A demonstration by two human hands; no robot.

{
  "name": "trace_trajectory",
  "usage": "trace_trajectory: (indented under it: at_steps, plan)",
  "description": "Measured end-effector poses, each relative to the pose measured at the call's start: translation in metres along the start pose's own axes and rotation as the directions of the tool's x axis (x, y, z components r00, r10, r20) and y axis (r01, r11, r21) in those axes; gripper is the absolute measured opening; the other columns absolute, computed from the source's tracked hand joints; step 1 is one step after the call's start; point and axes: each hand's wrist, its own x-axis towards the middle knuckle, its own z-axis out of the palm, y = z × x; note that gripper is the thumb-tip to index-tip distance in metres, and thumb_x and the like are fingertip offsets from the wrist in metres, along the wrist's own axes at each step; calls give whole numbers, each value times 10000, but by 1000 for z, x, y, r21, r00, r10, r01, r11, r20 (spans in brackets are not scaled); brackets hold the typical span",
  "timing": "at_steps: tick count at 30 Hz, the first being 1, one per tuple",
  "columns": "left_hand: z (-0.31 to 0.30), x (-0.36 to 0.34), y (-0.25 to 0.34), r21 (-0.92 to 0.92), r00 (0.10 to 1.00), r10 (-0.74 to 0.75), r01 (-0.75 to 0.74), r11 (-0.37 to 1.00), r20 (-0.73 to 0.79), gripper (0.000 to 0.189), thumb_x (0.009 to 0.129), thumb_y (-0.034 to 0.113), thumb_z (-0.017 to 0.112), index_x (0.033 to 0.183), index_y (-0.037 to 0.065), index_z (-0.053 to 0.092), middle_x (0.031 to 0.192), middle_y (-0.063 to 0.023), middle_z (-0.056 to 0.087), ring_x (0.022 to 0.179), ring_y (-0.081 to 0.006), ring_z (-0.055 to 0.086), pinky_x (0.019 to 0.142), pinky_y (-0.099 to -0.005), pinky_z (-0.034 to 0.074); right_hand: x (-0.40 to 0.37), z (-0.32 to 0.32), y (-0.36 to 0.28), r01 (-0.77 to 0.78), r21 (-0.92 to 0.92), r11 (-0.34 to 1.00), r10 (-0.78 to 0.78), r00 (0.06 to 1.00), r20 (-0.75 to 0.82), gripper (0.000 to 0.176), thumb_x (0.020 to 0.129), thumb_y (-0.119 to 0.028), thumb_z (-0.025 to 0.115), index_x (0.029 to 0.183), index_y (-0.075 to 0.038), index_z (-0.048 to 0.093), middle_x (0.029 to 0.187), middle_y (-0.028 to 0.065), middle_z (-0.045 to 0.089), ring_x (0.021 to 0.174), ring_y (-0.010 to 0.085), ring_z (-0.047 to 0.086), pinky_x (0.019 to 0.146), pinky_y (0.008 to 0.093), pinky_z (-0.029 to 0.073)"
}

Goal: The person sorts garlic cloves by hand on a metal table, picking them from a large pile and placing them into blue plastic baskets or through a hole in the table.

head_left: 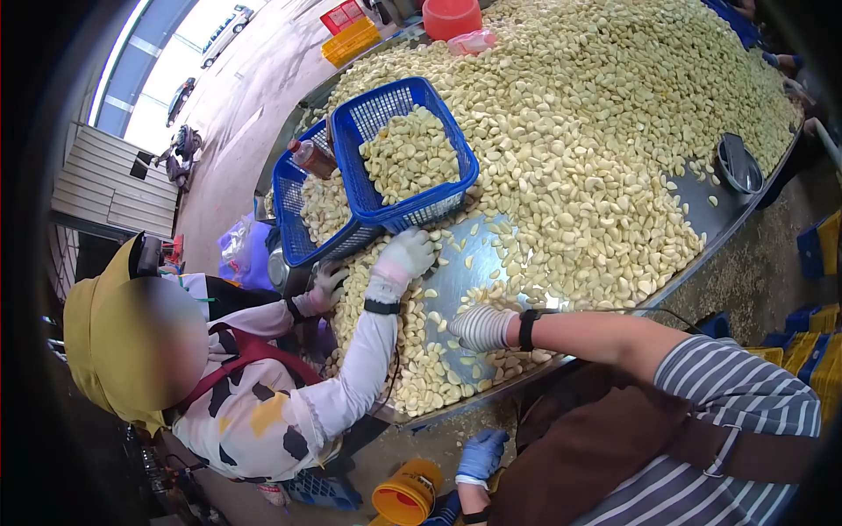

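Note:
My right hand (pixel 482 328), in a striped white knit glove with a black wristband, is low over the metal table (pixel 474 250) among pale peeled cloves (pixel 570 188). Its fingers are curled together; whatever lies under them is hidden. Off the table's near edge is my left hand (pixel 483 456) in a blue glove, lower in the view, its fingers bent and close together. What it holds, if anything, cannot be made out. Nearest to it is an orange bucket (pixel 406 494). Two blue baskets (pixel 456 195) with cloves stand beyond my right hand, one overlapping the other.
At the left, a co-worker in a yellow hat (pixel 101 337) has one white-gloved hand (pixel 406 254) beside the baskets. A bottle (pixel 312 159) lies in the rear basket. A metal scoop (pixel 739 164) is at the right, near another person's hands. Crates stand on the floor.

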Motion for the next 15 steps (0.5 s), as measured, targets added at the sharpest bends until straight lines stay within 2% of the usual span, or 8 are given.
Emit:
trace_trajectory:
  at_steps: [1, 3, 6, 7, 11, 13, 14, 15]
  plan:
    - [-2, -7, 21, -460, 998, 11, 17, 888, 58, 145, 855, 201, 606, 937, 89, 651, 793, -56, 616, 621, -165, 578, 496, -257, 438, -8, -7, 4, -115, 174, 978, 115, 993, 10, 225, 735, -109, 620, 921, 18, 612, 808, 184, 647, 743, 358, 642, 642, 420, 509]
    - [-1, -4, 63, -683, 986, 151, -153, 714, -63, 122, 875, 192, 591, 941, 94, 622, 680, 8, 513, 495, -77, 436, 399, -191, 289, -28, -18, 12, -160, 217, 963, 175, 983, -52, 230, 792, -137, 616, 997, -34, 622, 853, 138, 658, 808, 305, 650, 724, 367, 515]
    - [-5, 27, 112, -923, 946, 324, -145, 356, -24, 248, 912, 276, 582, 1045, 66, 572, 766, -1, 532, 597, -93, 489, 460, -206, 365, -54, -28, 17, -53, 821, 568, 333, 927, -170, 249, 785, -59, 623, 1030, -18, 598, 959, 131, 660, 891, 230, 637, 804, 330, 505]
    - [-7, 52, 119, -953, 923, 381, -66, 296, 55, 297, 925, 311, 571, 1087, 62, 557, 811, -12, 546, 635, -97, 502, 489, -208, 397, -62, -34, 17, -52, 816, 575, 337, 924, -179, 249, 785, -59, 623, 1030, -18, 598, 959, 131, 660, 891, 230, 637, 804, 330, 505]
    - [16, 94, 171, -941, 926, 376, -100, 325, 31, 404, 973, 422, 439, 1162, 80, 542, 941, -54, 589, 737, -137, 562, 626, -222, 482, -93, -50, 14, 0, 843, 537, 331, 920, -210, 263, 794, 19, 594, 1053, -23, 604, 1007, 65, 635, 963, 169, 586, 892, 299, 462]
    - [33, 75, 202, -919, 895, 446, -189, 347, -15, 411, 983, 435, 399, 1126, 81, 549, 954, -62, 595, 759, -146, 577, 622, -233, 488, -105, -64, 10, 98, 484, 870, 118, 910, -396, 250, 799, -51, 613, 1048, -29, 608, 994, 114, 641, 936, 257, 618, 844, 338, 490]
    - [38, 105, 181, -760, 785, 604, -474, 445, -137, 347, 973, 388, 447, 1078, 75, 554, 926, -67, 594, 748, -166, 585, 585, -242, 496, -109, -75, 14, 101, 481, 871, 117, 908, -402, 250, 799, -51, 613, 1048, -29, 608, 994, 114, 641, 936, 257, 618, 844, 338, 490]
    - [33, 115, 172, -757, 783, 606, -479, 445, -139, 347, 973, 388, 447, 1078, 75, 554, 926, -67, 594, 748, -166, 585, 585, -242, 496, -112, -89, 22, -89, 415, 905, 247, 906, -343, 268, 799, -94, 620, 1060, -32, 604, 984, 136, 640, 912, 295, 621, 809, 360, 502]
